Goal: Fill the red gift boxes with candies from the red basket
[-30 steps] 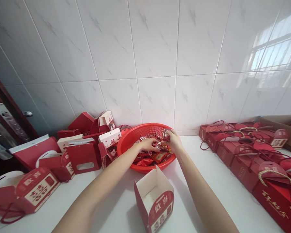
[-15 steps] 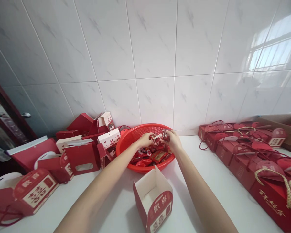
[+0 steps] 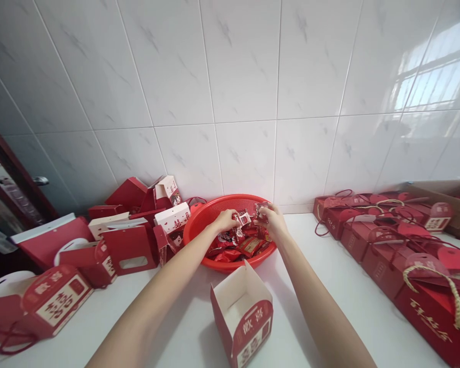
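Observation:
Both hands are over a red plastic basket (image 3: 193,225) with wrapped candies (image 3: 230,255) heaped in it. My left hand (image 3: 227,221) pinches a small white-and-red wrapped candy (image 3: 244,219) above the heap. On the basket's right side my right hand (image 3: 273,221) has its fingers closed around small dark-red wrapped candies (image 3: 261,208); how many I cannot tell. Between my forearms, nearer to me, an open red gift box (image 3: 241,317) with a white inside stands on the white table. The part of its inside that shows is bare.
Several open red boxes (image 3: 130,248) crowd the left side. Rows of closed red gift boxes (image 3: 387,260) with cord handles line the right. A brown cardboard box (image 3: 452,204) sits at the far right. Behind the white table (image 3: 297,286) rises a tiled wall (image 3: 245,153).
My left hand has drawn slightly left, with its white-and-red candy now apart from the right hand's candies. My right hand has shifted only a little. The boxes stay in place.

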The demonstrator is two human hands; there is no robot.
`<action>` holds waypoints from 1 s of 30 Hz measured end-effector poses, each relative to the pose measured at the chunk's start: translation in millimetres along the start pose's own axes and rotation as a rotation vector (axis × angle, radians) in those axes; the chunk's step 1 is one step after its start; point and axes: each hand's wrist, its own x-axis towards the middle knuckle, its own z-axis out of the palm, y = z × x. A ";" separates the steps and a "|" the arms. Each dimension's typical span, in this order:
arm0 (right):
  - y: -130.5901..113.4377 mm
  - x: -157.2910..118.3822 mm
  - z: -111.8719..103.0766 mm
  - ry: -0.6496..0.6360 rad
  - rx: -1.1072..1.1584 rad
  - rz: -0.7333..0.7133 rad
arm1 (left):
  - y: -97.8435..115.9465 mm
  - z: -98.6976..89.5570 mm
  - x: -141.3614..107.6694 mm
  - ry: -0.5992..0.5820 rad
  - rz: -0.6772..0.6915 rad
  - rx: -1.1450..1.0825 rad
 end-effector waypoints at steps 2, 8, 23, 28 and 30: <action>-0.2 -0.7 0.3 -0.002 0.001 -0.008 | -2.8 -0.4 -1.1 -0.019 -0.008 0.026; 1.0 -0.6 -0.2 -0.015 0.009 -0.018 | -2.6 1.0 0.6 -0.065 0.010 0.037; 1.5 -0.5 -0.3 0.002 -0.017 -0.036 | -9.3 -1.1 2.9 -0.053 0.055 0.199; 2.3 0.2 -1.3 -0.004 -0.015 -0.045 | -3.1 8.8 -1.8 -0.132 0.074 0.240; 2.8 0.7 -1.7 -0.005 -0.014 -0.046 | -4.0 7.6 -2.5 -0.123 0.070 0.239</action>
